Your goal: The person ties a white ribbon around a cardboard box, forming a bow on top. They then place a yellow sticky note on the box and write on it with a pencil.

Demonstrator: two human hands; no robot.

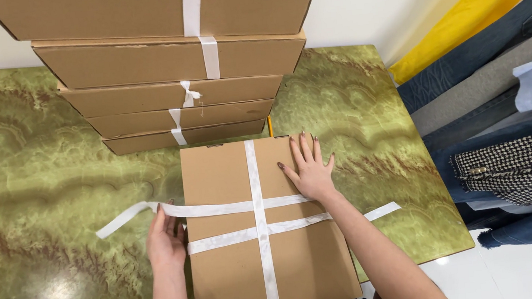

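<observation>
A flat brown cardboard box [222, 174] lies on the green marbled table [40, 193] right in front of me. White ribbon [254, 170] runs lengthwise over its lid, and two strands cross it sideways. My left hand [165, 240] sits at the box's left edge and pinches the upper cross strand [127, 217], whose loose end trails left over the table. My right hand [309, 168] rests flat, fingers spread, on the lid's right side, pressing that ribbon down. The lower strand's end [382, 211] hangs off to the right.
A stack of several similar ribbon-tied cardboard boxes [171, 60] stands at the back of the table. To the right, past the table edge, hang clothes: yellow fabric [463, 17], denim [503, 25] and a houndstooth garment [531, 168]. White floor [516, 275] shows below.
</observation>
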